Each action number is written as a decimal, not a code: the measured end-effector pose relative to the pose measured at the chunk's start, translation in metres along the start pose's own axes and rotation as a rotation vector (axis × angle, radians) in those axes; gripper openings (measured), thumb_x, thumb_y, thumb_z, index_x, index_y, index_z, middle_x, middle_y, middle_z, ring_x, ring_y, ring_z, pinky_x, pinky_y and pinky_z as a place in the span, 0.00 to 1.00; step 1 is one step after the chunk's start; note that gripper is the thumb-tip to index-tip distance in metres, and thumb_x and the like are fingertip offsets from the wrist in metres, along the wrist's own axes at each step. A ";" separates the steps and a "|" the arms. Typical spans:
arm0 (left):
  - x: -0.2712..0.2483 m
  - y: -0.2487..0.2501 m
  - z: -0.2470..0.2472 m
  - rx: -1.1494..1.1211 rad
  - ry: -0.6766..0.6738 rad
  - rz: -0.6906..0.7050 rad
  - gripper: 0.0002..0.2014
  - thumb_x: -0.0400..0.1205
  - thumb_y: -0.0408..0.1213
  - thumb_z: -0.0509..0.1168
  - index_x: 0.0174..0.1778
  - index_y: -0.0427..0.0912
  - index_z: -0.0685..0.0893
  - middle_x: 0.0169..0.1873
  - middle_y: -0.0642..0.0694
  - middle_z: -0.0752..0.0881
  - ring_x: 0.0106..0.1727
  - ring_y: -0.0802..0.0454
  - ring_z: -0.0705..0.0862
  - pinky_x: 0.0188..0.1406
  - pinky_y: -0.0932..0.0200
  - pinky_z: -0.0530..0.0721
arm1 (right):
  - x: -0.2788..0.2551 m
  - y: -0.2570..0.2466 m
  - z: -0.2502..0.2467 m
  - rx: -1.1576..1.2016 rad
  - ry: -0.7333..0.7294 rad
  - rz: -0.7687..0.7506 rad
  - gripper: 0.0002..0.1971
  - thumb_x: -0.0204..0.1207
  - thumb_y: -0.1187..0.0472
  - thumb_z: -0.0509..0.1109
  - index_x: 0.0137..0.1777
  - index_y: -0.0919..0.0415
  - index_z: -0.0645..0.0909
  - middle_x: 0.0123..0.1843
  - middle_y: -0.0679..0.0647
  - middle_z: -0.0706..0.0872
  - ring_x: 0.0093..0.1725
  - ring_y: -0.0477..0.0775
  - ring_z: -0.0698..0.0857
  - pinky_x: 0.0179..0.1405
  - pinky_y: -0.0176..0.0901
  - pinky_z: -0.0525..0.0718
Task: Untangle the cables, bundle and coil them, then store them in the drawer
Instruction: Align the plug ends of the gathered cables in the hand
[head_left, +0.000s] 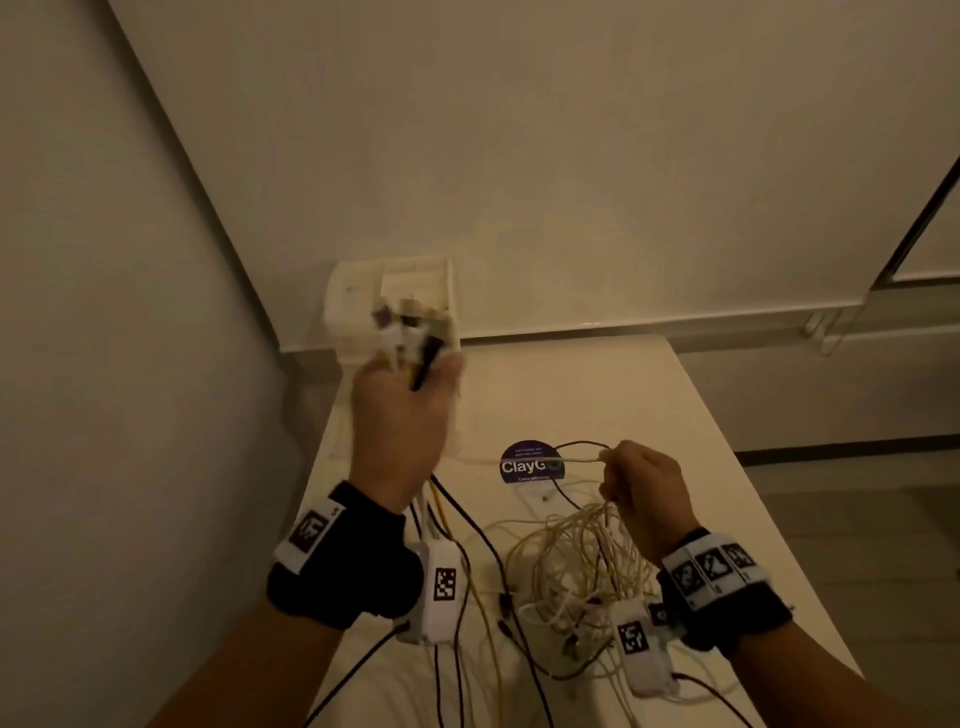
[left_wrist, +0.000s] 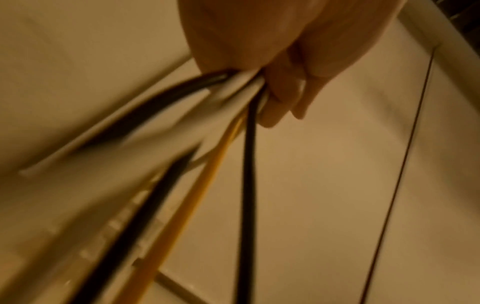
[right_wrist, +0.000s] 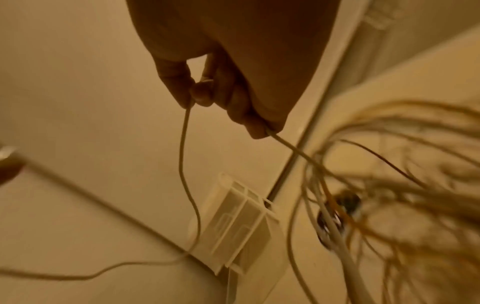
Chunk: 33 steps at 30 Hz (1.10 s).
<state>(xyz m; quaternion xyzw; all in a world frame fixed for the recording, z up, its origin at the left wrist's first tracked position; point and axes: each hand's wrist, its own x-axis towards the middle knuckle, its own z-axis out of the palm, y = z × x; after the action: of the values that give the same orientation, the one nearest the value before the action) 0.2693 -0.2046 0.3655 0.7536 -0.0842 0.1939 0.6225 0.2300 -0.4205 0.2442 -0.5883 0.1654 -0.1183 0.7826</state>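
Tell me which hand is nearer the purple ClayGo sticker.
Right. The right hand hangs just right of the ClayGo sticker; the left hand is raised farther left, by the white drawer unit.

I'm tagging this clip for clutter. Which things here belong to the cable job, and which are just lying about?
Job:
- cable bunch, gripped by left hand
- white cable, pinched by right hand
- tangle on table
- drawer unit

Lying about:
- ClayGo sticker
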 end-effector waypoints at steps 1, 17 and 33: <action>-0.009 0.000 0.007 0.050 -0.127 -0.015 0.06 0.78 0.36 0.73 0.35 0.48 0.87 0.24 0.58 0.85 0.23 0.65 0.79 0.26 0.68 0.77 | 0.000 -0.008 0.005 -0.046 -0.061 -0.047 0.25 0.74 0.76 0.63 0.18 0.57 0.70 0.21 0.51 0.63 0.25 0.51 0.62 0.28 0.46 0.61; -0.002 0.008 0.029 -0.128 -0.197 -0.074 0.11 0.81 0.44 0.70 0.32 0.47 0.83 0.25 0.43 0.75 0.18 0.66 0.73 0.25 0.58 0.68 | -0.039 -0.022 0.011 -0.135 -0.434 -0.133 0.17 0.81 0.53 0.61 0.40 0.66 0.82 0.27 0.54 0.71 0.27 0.52 0.69 0.29 0.41 0.69; 0.011 0.009 -0.015 -0.273 -0.117 -0.054 0.21 0.79 0.47 0.71 0.54 0.30 0.80 0.30 0.30 0.67 0.30 0.25 0.59 0.19 0.36 0.70 | -0.069 0.014 -0.008 -0.418 -0.324 -0.093 0.14 0.83 0.56 0.64 0.41 0.60 0.86 0.26 0.54 0.73 0.27 0.52 0.70 0.28 0.44 0.71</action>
<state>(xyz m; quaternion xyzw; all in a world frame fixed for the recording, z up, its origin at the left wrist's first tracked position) 0.2730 -0.1909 0.3798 0.6741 -0.1257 0.1196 0.7180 0.1631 -0.3971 0.2366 -0.7555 0.0314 -0.0217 0.6541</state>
